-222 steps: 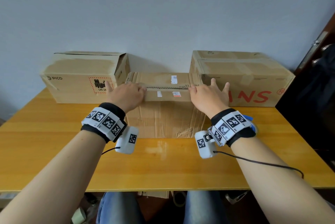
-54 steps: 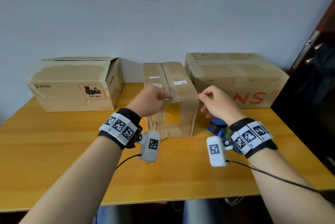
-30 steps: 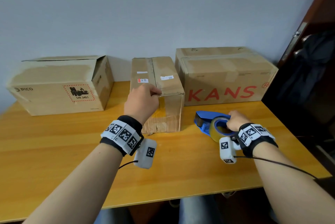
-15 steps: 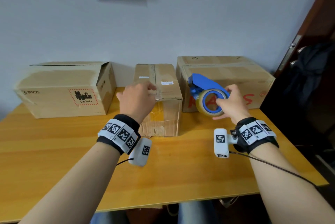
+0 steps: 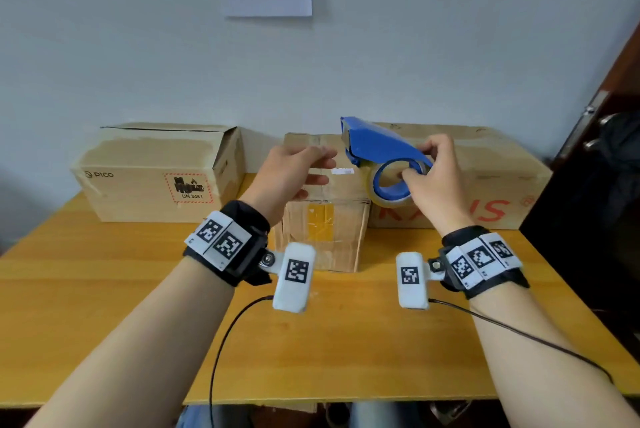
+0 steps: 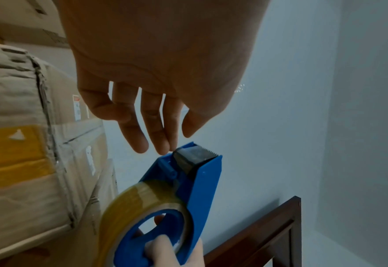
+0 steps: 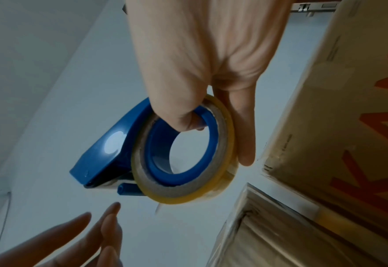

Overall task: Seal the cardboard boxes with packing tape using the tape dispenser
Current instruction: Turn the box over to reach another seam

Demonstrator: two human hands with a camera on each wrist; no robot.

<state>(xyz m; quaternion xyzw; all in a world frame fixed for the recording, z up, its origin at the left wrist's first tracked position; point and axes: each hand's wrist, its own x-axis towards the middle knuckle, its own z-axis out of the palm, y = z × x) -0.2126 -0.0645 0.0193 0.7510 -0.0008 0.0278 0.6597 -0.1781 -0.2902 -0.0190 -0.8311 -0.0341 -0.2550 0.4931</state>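
Observation:
My right hand grips the blue tape dispenser by its roll core, thumb through the ring, and holds it in the air above the small middle cardboard box. A roll of clear yellowish tape sits in the dispenser. Its toothed blade end points to the left. My left hand hovers open just left of that end, its fingertips almost at the blade. The small box stands upright on the wooden table, with old yellow tape on its front face.
A PICO cardboard box with a raised flap stands at the back left. A larger box with red letters stands at the back right. A dark door lies at the right edge. Wrist-camera cables trail over the table's front.
My right hand picked the dispenser up off the table and carried it up and left over the small box. My left hand let go of the box top and rose toward the blade end.

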